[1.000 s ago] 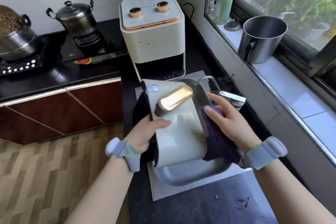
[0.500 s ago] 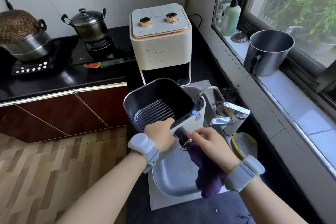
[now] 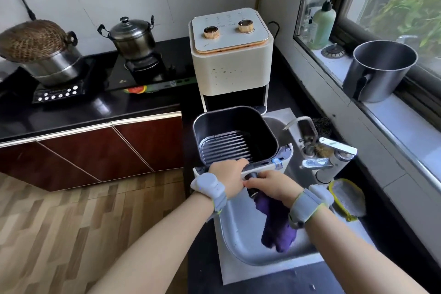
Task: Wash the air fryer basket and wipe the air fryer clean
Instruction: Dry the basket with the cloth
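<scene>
The air fryer basket (image 3: 235,131), dark inside with a ribbed grill plate, is held upright over the steel sink (image 3: 241,241). My left hand (image 3: 229,174) grips its near rim by the white front panel. My right hand (image 3: 272,185) is curled round the basket's dark handle and holds a purple cloth (image 3: 274,224) that hangs down into the sink. The cream air fryer body (image 3: 232,64), with two gold knobs and an empty drawer slot, stands on the black counter behind the basket.
A tap (image 3: 317,153) with a lever stands right of the sink, a yellow-edged scrubber (image 3: 347,198) beside it. On the window sill are a steel pot (image 3: 379,71) and a soap bottle (image 3: 323,24). Two lidded pots (image 3: 131,36) sit on the hob at left.
The basket went from front panel up to opening up and level. My right hand moved from the basket's side onto its handle, cloth still in it. My view rose.
</scene>
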The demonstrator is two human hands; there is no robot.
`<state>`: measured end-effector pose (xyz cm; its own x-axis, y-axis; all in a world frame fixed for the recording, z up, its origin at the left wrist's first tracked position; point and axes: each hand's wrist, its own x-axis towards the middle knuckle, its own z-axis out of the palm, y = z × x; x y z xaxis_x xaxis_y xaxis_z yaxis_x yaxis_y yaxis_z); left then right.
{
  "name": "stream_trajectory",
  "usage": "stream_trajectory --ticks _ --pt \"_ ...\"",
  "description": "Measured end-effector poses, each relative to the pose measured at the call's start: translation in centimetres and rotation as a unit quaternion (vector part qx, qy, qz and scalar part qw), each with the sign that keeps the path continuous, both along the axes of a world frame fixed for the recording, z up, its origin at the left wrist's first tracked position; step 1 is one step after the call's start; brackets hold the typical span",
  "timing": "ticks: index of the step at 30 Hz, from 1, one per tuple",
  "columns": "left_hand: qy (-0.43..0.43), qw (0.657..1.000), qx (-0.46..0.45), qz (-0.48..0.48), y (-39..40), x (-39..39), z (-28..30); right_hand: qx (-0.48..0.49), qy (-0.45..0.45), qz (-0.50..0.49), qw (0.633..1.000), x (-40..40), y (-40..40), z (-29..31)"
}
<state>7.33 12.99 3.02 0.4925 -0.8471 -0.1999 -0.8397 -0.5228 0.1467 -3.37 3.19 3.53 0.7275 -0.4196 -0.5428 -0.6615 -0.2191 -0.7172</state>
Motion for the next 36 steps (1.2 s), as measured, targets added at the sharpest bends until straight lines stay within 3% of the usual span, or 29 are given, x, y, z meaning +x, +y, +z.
stream_trajectory --ticks 13,23,30,36 --pt "-0.007 0.987 -0.047 -0.153 -0.9 7.1 -2.2 -0.085 0.042 -0.211 0.973 5.2 3.8 -0.7" --pt "0.004 0.972 -0.029 -0.232 -1.2 5.2 -3.7 -0.064 0.077 -0.242 0.965 2.8 4.4 -2.2" --pt "0.066 0.966 -0.034 -0.248 -3.0 4.1 -3.8 -0.052 0.098 -0.244 0.964 0.9 1.8 -2.7" --pt "0.091 0.961 0.021 -0.259 -3.4 4.0 -4.6 -0.056 0.134 -0.232 0.962 -0.1 2.0 -4.4"
